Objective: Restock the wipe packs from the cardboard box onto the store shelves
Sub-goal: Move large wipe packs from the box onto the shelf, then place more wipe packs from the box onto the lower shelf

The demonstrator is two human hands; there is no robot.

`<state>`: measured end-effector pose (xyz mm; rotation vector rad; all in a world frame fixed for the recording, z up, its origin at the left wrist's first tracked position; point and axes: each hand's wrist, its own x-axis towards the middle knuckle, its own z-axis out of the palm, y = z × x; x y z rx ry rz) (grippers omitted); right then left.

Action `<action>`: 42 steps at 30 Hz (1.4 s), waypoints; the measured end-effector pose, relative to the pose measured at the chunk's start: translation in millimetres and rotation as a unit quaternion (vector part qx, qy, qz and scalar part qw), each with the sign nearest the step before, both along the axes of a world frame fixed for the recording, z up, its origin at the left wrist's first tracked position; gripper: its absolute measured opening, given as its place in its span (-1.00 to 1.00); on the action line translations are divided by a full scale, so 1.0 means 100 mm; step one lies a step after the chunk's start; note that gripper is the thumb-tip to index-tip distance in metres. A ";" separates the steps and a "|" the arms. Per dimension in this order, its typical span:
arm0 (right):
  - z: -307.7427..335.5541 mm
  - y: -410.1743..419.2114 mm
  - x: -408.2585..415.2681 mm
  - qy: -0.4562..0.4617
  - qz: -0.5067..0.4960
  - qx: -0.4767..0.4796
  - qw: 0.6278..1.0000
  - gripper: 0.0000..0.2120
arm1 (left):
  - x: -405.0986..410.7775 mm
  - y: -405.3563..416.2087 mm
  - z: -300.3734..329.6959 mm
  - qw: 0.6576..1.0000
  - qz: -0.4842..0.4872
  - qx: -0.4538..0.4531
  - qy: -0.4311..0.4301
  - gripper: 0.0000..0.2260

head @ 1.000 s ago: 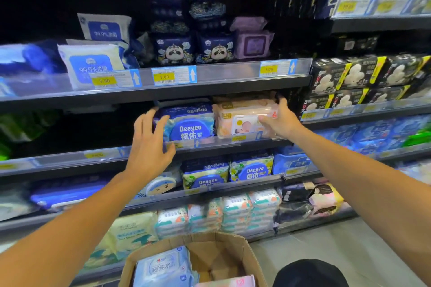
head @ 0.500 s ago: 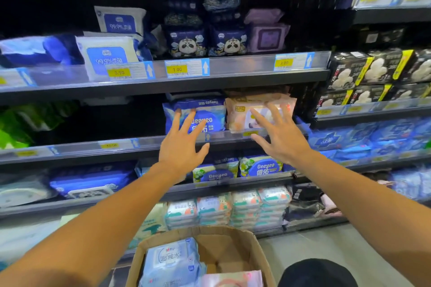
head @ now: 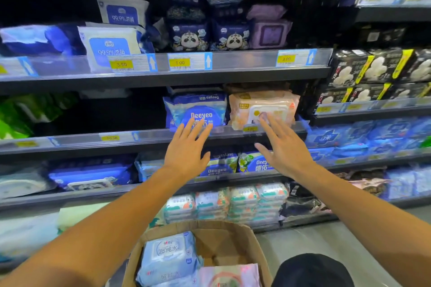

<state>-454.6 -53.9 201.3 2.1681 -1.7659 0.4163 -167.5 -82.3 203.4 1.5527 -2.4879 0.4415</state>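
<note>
2 bare hands reach toward the second shelf [head: 149, 141], both empty with fingers straight and spread. The left hand [head: 185, 150] hangs in front of the shelf's front rail, its fingertips overlapping the lower edge of a blue Deeyeo wipe pack [head: 196, 110]; whether they touch it cannot be told. The right hand [head: 283, 147] is likewise released, its fingertips in front of the white flip lid of a peach wipe pack [head: 263, 109]. These 2 packs stand side by side, just beside each other, at the shelf's front edge, near its right end; the blue one is glossy with white lettering, the peach one pale orange with a yellow label at its upper left.

At the bottom edge of the view stands the open cardboard box [head: 251, 237]. Inside, against its left wall, lies a light-blue wipe pack [head: 169, 256] with a white lid panel and blue characters; a pink wipe pack [head: 229, 275] lies beside it at the box's near right.
</note>
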 end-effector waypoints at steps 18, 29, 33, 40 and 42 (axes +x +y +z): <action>-0.11 0.57 0.35 -0.048 0.136 0.033 0.989 -0.48 | 0.46 0.57 -0.23 0.981 -0.155 -0.020 0.115 -0.46; -1.19 1.03 0.81 -0.119 0.121 0.383 0.908 -0.41 | 1.37 1.35 -1.64 0.936 0.006 0.311 0.164 -0.52; -1.60 1.15 0.93 -0.117 0.055 0.488 0.863 -0.36 | 1.57 1.42 -2.05 0.896 0.072 0.381 0.217 -0.50; -2.19 1.32 0.90 -0.229 -0.185 0.556 0.778 -0.56 | 1.55 1.32 -2.58 0.806 0.188 0.519 0.212 -0.45; -2.35 1.39 0.90 -0.274 -0.209 0.575 0.742 -0.49 | 1.50 1.31 -2.68 0.787 0.213 0.526 0.242 -0.44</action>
